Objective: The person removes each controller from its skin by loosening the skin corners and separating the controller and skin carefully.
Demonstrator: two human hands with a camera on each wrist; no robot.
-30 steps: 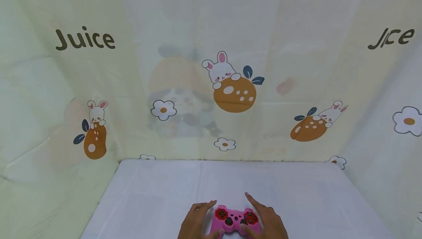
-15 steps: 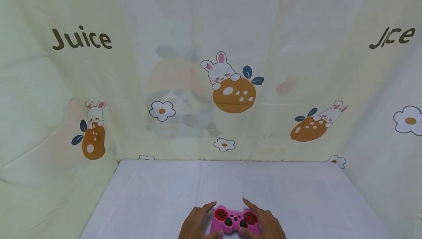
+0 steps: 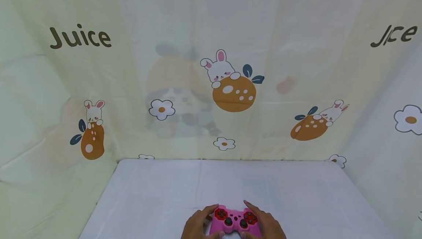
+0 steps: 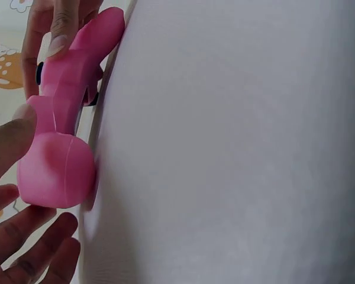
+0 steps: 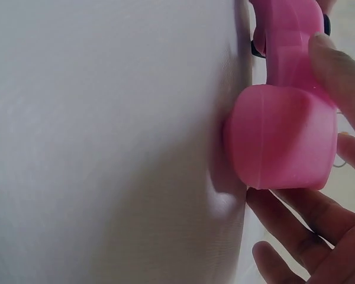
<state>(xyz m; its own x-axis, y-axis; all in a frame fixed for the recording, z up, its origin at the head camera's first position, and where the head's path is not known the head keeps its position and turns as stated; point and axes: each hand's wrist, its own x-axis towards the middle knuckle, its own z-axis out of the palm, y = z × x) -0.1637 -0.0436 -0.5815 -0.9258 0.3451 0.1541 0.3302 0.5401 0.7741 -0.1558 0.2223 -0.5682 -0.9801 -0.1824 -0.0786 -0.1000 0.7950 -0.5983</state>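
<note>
A pink game controller (image 3: 235,224) with red button areas and dark thumbsticks lies on the white-covered table (image 3: 158,191), at the bottom middle of the head view. My left hand (image 3: 197,223) holds its left side, thumb on the face and index finger at the upper left corner. On the other side my right hand (image 3: 267,223) has its thumb on the face; its index finger reaches past the upper right corner. Both wrist views show a rounded pink grip, the left wrist's handle (image 4: 56,171) and the right wrist's handle (image 5: 287,139), with curled fingers beside each.
A pale curtain (image 3: 283,23) printed with rabbits, oranges, flowers and the word "Juice" hangs behind the table and along both sides. The tabletop's far edge (image 3: 224,160) meets this curtain.
Both hands have drawn in closer around the controller. The left index finger has come to its upper corner, and the right index finger has lowered. The controller stays in place.
</note>
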